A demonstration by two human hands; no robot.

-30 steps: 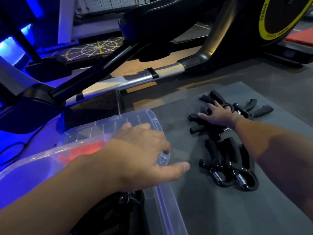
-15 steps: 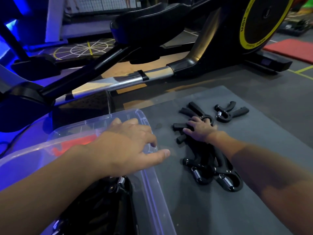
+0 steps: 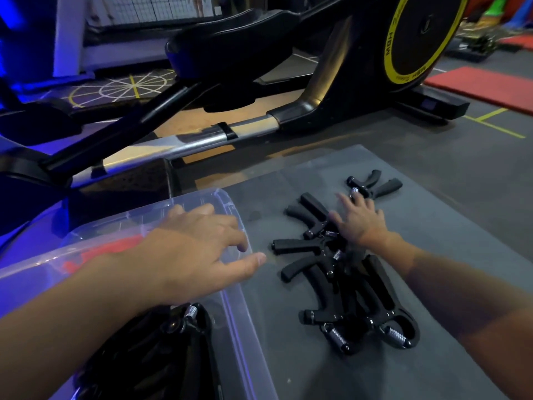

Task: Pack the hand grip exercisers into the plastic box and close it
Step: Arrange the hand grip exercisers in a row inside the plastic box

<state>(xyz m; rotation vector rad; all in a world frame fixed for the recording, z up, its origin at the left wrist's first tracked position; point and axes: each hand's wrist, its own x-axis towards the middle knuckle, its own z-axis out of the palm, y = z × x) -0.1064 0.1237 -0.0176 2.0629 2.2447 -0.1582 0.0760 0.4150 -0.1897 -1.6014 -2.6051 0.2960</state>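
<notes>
Since half a second ago, the right hand has left the far handles of the pile and reached farther out, towards the single exerciser near the mat's far edge. Its fingers are spread and straight, blurred by motion, and hold nothing; the fingertips are at that exerciser's spring end, and whether they touch it cannot be told. The left hand has stayed on the clear plastic box, palm down, fingers loosely spread on the clear plastic at the box's far right corner, thumb pointing out over the mat. Whether that plastic is the lid or the rim cannot be told.

On the grey mat, a pile of black hand grip exercisers with silver springs lies tangled beside the box, running from under the right wrist back towards the near edge. More black exercisers already lie inside the box, under the left forearm. The box stands along the mat's left edge. Beyond the mat stands a black elliptical machine with a yellow-ringed wheel, and a red mat lies on the floor at far right.
</notes>
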